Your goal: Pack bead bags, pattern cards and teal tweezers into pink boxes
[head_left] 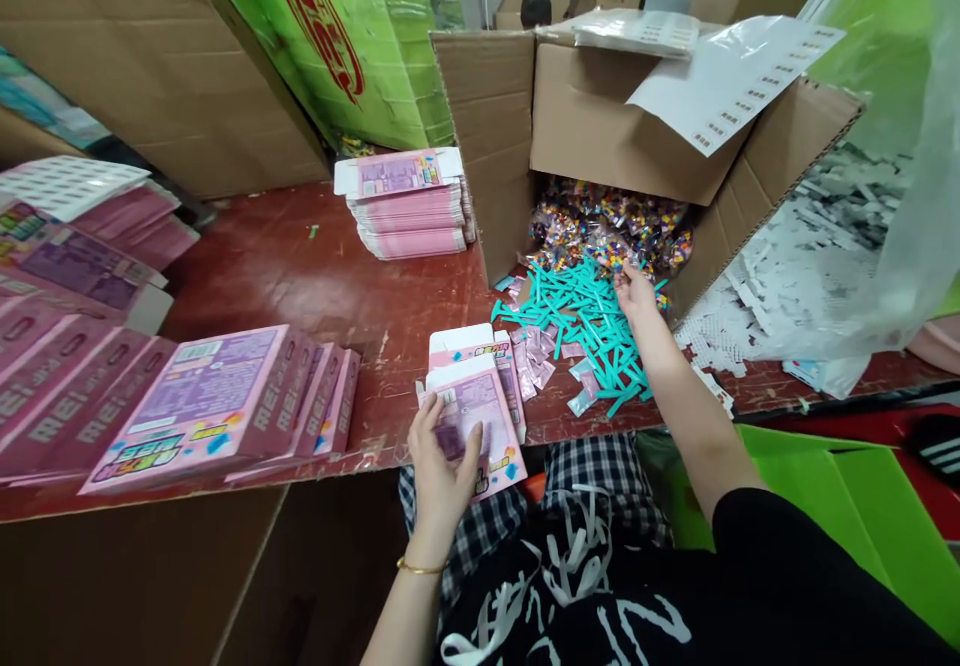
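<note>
My left hand (442,456) grips a small pink carton (480,416) with its top flap open, at the near edge of the red table (300,266). A second open pink carton (480,346) lies just behind it. My right hand (636,291) reaches into the tipped cardboard box (600,116), its fingers bent down onto the pile of colourful bead packets (607,226). What those fingers hold is hidden. Teal plastic sticks (581,311) and small pink sachets (536,361) lie spilled between the two hands.
A stack of flat pink cartons (409,206) stands mid-table. Filled pink boxes (202,406) lie in a row at the left. White label sheets (735,66) rest on the box top. White scrap strips (795,276) and a clear plastic bag (922,196) fill the right.
</note>
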### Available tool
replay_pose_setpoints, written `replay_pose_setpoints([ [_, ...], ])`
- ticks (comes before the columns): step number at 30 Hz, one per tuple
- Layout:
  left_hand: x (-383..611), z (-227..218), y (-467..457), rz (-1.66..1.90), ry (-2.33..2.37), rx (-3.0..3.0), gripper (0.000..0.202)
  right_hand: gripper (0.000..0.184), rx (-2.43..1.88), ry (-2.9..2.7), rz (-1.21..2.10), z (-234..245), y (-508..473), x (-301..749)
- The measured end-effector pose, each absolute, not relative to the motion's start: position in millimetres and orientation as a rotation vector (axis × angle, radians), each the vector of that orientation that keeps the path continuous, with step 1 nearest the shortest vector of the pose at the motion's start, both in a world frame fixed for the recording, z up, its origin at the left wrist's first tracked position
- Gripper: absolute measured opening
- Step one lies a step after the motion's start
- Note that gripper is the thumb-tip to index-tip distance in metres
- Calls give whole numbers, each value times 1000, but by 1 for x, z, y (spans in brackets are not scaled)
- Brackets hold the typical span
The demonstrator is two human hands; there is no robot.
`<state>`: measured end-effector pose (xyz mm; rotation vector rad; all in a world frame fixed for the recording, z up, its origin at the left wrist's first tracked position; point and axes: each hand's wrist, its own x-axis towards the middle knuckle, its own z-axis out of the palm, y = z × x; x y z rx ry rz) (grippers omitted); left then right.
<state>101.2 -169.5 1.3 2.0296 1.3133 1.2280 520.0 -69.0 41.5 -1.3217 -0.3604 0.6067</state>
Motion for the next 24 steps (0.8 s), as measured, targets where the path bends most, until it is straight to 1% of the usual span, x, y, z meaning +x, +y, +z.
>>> replay_pose_setpoints([
  [2,108,15,-175,1232,1234,2091,54,28,-1344,-412,563,39,-106,491],
  [4,118,30,-179,1216,1146,2148,62,30,-1391,-691,624,43,-150,454],
  [6,128,41,-183,1121,1048,2184,79,31,-1399,-1135,859,54,-193,416],
  [7,134,45,-185,1020,985,2182,82,30,-1366,-1320,984,61,-212,399],
  [8,139,46,-188,882,907,2161,76,30,-1336,-1430,1065,68,-228,384],
  [10,148,44,-196,551,741,2058,48,33,-1321,-1496,1138,76,-252,362],
  [11,152,42,-202,405,675,1978,38,34,-1344,-1476,1151,77,-260,356],
  [12,155,40,-207,290,625,1879,35,35,-1379,-1444,1165,75,-266,353],
  [15,163,33,-223,90,497,1516,37,44,-1524,-1366,1226,61,-276,361],
  [17,166,29,-231,-7,420,1297,36,51,-1682,-1260,1099,49,-282,386],
  [18,167,26,-234,-37,404,1227,35,52,-1785,-1179,947,44,-286,406],
  [19,167,23,-236,-37,413,1182,34,50,-1895,-1080,755,40,-291,432],
  [21,167,16,-238,40,484,1134,34,38,-2153,-890,323,32,-305,492],
  [22,167,12,-239,91,528,1115,36,38,-2306,-844,198,29,-313,522],
  [23,167,8,-239,130,567,1100,38,47,-2462,-789,170,25,-321,551],
  [24,167,5,-238,152,601,1091,41,53,-2572,-732,222,21,-328,575],
])
